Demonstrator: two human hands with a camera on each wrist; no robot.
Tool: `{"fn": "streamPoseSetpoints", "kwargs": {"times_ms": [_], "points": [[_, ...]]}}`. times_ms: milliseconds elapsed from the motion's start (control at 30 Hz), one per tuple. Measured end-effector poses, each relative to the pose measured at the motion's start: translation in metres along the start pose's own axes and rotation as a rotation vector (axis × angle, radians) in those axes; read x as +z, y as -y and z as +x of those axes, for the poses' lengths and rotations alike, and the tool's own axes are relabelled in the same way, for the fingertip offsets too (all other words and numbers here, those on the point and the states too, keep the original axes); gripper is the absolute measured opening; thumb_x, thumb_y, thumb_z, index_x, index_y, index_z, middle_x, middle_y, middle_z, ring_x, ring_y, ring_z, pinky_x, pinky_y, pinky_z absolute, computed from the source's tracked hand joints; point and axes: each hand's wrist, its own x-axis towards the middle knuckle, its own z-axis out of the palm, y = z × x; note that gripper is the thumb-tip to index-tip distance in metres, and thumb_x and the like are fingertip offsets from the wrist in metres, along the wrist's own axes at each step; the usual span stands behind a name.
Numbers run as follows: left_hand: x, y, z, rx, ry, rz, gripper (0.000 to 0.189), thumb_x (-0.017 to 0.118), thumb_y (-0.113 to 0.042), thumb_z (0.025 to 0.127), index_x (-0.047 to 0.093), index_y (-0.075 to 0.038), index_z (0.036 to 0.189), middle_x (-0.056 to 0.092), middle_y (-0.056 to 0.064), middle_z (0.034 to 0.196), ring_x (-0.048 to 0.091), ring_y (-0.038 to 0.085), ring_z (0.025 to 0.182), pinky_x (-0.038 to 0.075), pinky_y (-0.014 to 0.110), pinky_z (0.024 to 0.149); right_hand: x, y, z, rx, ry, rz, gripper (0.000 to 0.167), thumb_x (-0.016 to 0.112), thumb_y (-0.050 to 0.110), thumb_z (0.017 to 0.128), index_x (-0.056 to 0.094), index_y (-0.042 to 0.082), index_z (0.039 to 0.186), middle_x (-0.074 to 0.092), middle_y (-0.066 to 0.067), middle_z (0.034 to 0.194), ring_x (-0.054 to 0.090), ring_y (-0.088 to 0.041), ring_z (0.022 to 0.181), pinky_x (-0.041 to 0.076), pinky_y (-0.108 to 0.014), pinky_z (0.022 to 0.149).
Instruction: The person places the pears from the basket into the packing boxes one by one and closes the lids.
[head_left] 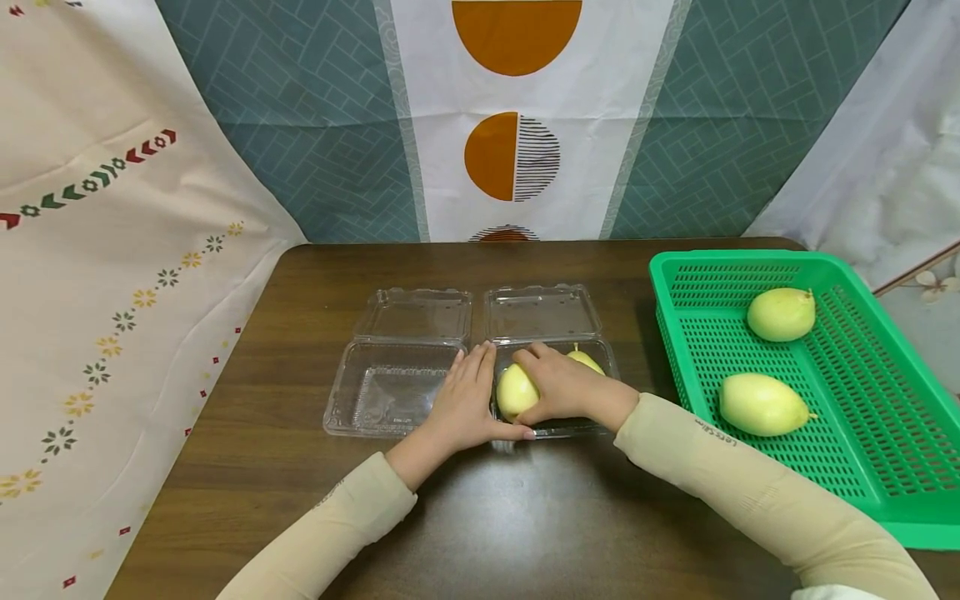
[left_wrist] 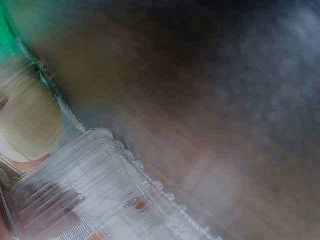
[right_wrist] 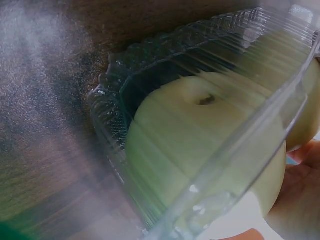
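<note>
Two clear plastic clamshell boxes lie side by side with their lids folded back. In the right clamshell box (head_left: 609,360), my right hand (head_left: 558,383) grips a small pale-yellow melon (head_left: 512,393), fingers bent over its top and thumb at its near side. Another melon (head_left: 586,361) sits beyond that hand, partly hidden by it. My left hand (head_left: 468,400) lies along this box's left side, fingers straight and thumb reaching along the front edge. The left clamshell box (head_left: 397,400) holds nothing. The right wrist view shows the melon (right_wrist: 200,135) through the clear box wall.
A green plastic basket (head_left: 671,367) stands at the right with two more pale-yellow melons (head_left: 763,404) inside. The dark wooden table (head_left: 247,467) runs back to a patterned cloth (head_left: 322,125). More cloth hangs at both sides.
</note>
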Motion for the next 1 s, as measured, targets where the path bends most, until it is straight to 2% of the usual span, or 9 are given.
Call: {"fn": "streamPoseSetpoints", "kwargs": {"times_ms": [300,733,1000], "points": [[-0.0012,-0.0001,0.0003,0.0,0.004,0.0,0.128,0.069,-0.075,0.062,0.02,0.006,0.148,0.024,0.021,0.154,0.024,0.032,0.143,0.011,0.042,0.119,-0.0054,-0.001,-0.0006,0.032,0.041,0.056,0.089,0.08,0.049,0.069,0.046,0.0,0.134,0.051,-0.016,0.122,0.057,-0.025,0.101,0.052,-0.04,0.082],[-0.0003,0.0013,-0.0004,0.004,-0.002,0.021,0.128,0.068,-0.076,0.062,0.021,0.006,0.148,0.025,0.02,0.154,0.025,0.032,0.143,0.013,0.043,0.119,-0.0063,-0.002,0.0008,0.008,0.043,0.083,0.083,0.076,0.049,0.075,0.046,-0.001,0.134,0.051,-0.019,0.124,0.056,-0.028,0.104,0.053,-0.04,0.08],[-0.0008,0.0014,0.0001,0.015,0.002,0.025,0.127,0.068,-0.076,0.063,0.022,0.006,0.147,0.025,0.02,0.154,0.025,0.032,0.143,0.013,0.043,0.119,-0.0076,-0.0025,0.0008,0.042,0.046,0.105,0.084,0.073,0.051,0.078,0.043,0.0,0.138,0.049,-0.02,0.128,0.054,-0.031,0.11,0.051,-0.044,0.085]]}}
